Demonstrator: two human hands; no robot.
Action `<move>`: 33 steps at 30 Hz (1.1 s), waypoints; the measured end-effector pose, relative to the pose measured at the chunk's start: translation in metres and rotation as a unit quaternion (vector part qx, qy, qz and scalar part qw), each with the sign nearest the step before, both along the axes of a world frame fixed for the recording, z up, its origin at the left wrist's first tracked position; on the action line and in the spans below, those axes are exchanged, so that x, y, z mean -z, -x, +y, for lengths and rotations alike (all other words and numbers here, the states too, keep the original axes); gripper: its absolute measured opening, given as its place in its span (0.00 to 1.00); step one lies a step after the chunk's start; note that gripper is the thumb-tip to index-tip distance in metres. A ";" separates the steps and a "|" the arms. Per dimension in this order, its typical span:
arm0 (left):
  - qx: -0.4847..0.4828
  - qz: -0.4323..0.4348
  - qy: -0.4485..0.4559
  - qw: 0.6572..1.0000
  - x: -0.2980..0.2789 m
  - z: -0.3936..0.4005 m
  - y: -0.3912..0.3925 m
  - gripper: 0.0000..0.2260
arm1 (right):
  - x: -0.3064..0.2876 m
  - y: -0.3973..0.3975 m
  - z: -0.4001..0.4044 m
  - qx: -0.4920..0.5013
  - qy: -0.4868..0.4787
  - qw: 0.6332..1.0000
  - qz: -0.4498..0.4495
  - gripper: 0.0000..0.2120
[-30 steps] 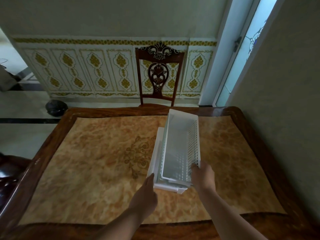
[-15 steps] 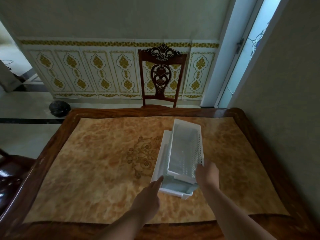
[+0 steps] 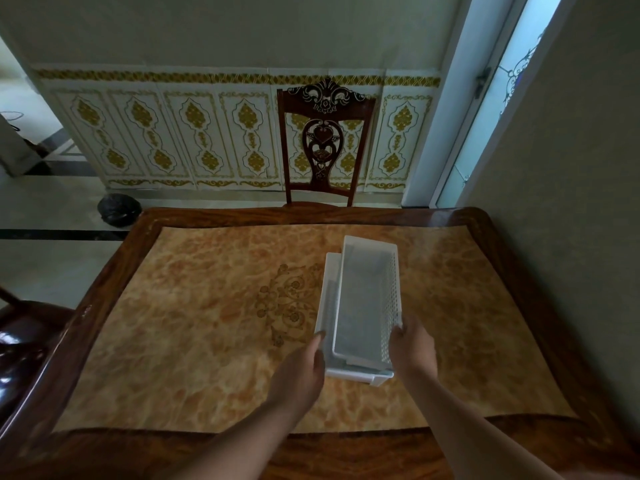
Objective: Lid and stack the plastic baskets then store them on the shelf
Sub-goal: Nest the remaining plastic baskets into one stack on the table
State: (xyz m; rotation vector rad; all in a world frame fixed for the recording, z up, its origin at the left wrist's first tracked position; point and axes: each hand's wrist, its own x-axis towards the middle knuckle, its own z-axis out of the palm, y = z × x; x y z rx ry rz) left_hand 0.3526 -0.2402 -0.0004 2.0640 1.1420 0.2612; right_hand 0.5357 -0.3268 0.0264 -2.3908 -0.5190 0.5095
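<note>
A: Where's the stack?
B: White upper basket (image 3: 367,299) sits skewed on the lower basket (image 3: 330,289), both on the counter (image 3: 207,323), right of its middle. Lower one pokes out past the left fingers (image 3: 317,341) and at the near end, so not nested square yet.
A: Hands?
B: Right hand (image 3: 412,344) is closed on the upper basket's near right corner, fingers wrapped on the perforated side wall. Left hand (image 3: 301,372) is loosely open, fingertips touching the lower basket's near left edge, not clamping anything.
A: Handling?
B: Looks like thin moulded plastic, empty: I'd judge light, fairly stiff along the rim, flexy in the lattice wall. Smooth, could slide on the glossy top. Grip the rims at the corners or both long sides, not mid-wall.
A: Room?
B: Lots of bare counter to the left of the left fingers and beyond the baskets. Wall (image 3: 571,202) is near on the right side, past the right fingers. Chair (image 3: 325,147) stands at the far edge. No shelf in view, no lid I can tell apart.
</note>
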 end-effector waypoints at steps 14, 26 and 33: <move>0.029 -0.016 0.072 0.997 -0.014 0.010 -0.040 0.22 | -0.007 0.003 -0.014 -0.089 0.013 0.996 -0.005 0.26; 0.020 -0.009 0.051 0.998 -0.015 0.010 -0.044 0.20 | -0.005 0.010 -0.007 -0.089 0.087 0.987 -0.101 0.27; 0.012 -0.002 0.030 0.999 -0.020 0.008 -0.041 0.13 | -0.002 -0.014 0.011 -0.091 0.059 0.990 -0.092 0.22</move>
